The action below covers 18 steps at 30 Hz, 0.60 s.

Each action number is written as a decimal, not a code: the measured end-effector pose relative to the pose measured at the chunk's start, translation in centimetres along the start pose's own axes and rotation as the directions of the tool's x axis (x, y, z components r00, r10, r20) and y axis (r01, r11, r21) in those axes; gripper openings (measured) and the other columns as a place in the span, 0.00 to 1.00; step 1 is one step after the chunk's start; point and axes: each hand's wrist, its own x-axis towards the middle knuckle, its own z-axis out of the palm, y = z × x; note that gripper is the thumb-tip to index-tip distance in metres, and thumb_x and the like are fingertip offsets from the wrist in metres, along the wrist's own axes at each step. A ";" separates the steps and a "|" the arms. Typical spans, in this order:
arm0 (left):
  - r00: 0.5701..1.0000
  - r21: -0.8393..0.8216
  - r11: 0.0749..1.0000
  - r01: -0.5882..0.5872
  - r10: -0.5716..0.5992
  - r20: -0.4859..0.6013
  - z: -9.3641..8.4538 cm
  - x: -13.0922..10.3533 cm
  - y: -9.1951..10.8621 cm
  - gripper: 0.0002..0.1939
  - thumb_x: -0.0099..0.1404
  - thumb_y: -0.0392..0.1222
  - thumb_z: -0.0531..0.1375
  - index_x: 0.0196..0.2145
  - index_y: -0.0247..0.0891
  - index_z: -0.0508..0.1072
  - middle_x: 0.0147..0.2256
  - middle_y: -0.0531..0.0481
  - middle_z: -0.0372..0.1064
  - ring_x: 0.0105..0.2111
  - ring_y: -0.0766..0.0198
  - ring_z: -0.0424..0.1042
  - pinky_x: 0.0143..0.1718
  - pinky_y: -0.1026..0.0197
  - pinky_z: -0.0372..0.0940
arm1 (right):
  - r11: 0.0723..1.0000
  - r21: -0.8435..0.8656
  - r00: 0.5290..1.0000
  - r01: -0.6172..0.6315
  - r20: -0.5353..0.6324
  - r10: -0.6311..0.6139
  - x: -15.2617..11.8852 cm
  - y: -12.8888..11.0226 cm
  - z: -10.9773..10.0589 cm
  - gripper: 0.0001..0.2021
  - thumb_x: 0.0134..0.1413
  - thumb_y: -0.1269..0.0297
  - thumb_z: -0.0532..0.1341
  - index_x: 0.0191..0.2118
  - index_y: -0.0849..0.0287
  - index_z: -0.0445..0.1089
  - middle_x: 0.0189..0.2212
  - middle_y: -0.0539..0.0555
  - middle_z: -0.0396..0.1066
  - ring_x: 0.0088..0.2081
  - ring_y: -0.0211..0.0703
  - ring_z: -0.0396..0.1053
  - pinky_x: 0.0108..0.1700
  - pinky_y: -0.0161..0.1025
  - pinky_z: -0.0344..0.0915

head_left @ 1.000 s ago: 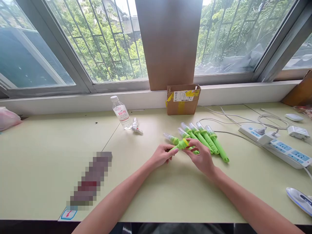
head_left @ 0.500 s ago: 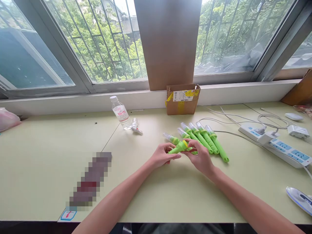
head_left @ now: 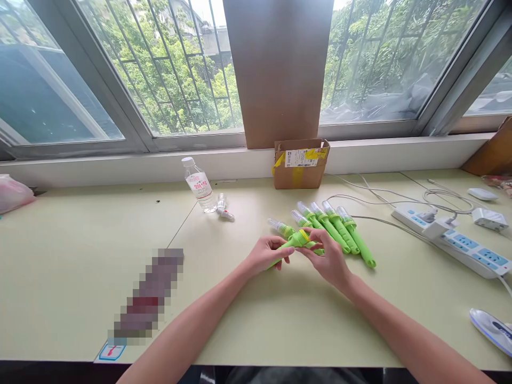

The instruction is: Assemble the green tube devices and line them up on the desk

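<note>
A green tube with a yellow ring is held between both hands above the table. My left hand is closed round its lower part, the tube's end pointing down and left. At the ringed end, my right hand pinches with thumb and fingers. Just behind the hands lie several green sticks with clear caps, side by side and slanting. One more capped green piece rests to their left, partly hidden by the held tube.
Behind stand a cardboard box and a water bottle, with small clear pieces beside it. A power strip and cables are on the right. A pixelated dark object lies on the left.
The held green tube now tilts more steeply, and more of its lower end shows below my left hand. My left fingers have shifted round it; my right hand has hardly moved.
</note>
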 end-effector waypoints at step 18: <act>0.419 0.926 0.056 -0.374 0.901 0.115 -1.2 0.5 -2.1 0.11 0.63 0.41 0.61 0.44 0.40 0.70 0.27 0.52 0.75 0.23 0.68 0.72 0.23 0.67 0.60 | 0.972 0.173 0.965 -0.161 -0.178 0.192 0.0 0.2 -0.2 0.18 0.46 0.57 0.70 0.35 0.55 0.61 0.42 0.56 0.72 0.34 0.45 0.74 0.33 0.44 0.76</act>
